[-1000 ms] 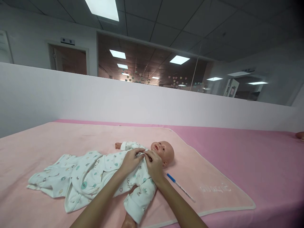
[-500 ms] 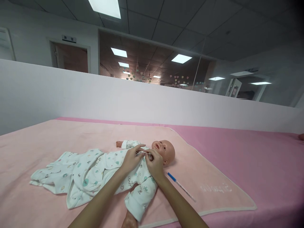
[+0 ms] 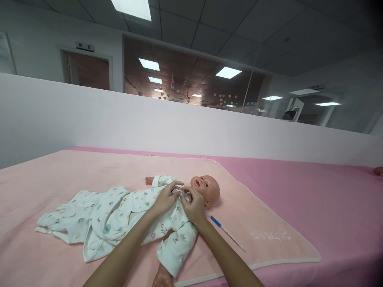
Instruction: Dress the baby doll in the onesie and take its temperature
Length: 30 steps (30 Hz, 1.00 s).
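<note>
Beneath left hand (image 3: pixel 166 198), right hand (image 3: pixel 194 204), patterned gown (image 3: pixel 172 217)

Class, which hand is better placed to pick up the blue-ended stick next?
The right hand, probably: it is nearer the stick, while the left hand is farther off, over the doll.

One ceiling lamp (image 3: pixel 131 7) shines strongly white, while the ceiling (image 3: pixel 227 24) around it is dim and grey. A soft shadow lies beside the doll's head (image 3: pixel 210 188). The upper right corner is nearly black; the white letters (image 3: pixel 271 234) look blurred.
</note>
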{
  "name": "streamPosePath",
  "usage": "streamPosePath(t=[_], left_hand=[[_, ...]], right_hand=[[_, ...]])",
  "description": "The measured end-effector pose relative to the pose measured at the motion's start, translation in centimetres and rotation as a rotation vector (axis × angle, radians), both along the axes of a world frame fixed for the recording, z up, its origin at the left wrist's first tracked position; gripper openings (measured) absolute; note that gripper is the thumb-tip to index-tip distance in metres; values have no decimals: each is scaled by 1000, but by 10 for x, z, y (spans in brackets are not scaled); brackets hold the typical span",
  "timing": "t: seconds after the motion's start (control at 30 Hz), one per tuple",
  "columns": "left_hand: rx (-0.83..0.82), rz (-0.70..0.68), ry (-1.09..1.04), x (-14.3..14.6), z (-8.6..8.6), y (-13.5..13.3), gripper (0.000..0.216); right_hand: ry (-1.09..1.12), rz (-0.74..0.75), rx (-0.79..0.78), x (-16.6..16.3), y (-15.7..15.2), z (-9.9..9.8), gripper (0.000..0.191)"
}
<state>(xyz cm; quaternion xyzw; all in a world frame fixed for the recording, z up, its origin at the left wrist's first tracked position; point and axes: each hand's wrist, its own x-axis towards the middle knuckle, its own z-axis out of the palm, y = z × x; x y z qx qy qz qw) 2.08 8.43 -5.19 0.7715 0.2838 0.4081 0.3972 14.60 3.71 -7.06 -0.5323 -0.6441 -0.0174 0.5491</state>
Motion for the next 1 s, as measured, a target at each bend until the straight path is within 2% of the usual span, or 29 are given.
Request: streamPosePath(t=[0.2, 0.43, 0.6, 0.8, 0.9, 1.0], left_hand=[[-21, -20, 29, -2, 8, -5, 35], [-26, -8, 1, 0, 2, 0, 37], [-14, 75, -47, 1, 1, 1, 34], [-9, 57, -57, 1, 1, 0, 33], [-64, 70, -90, 1, 2, 0, 31], [-203, 140, -168, -1, 5, 2, 29]], right_hand=[[36, 10, -16, 0, 1, -2, 17], [97, -48, -7, 1, 6, -5, 11], [35, -66, 22, 1, 6, -4, 17], [-40, -75, -10, 0, 3, -1, 17], [-80, -102, -32, -1, 2, 0, 12], [-106, -125, -50, -1, 1, 1, 7]])
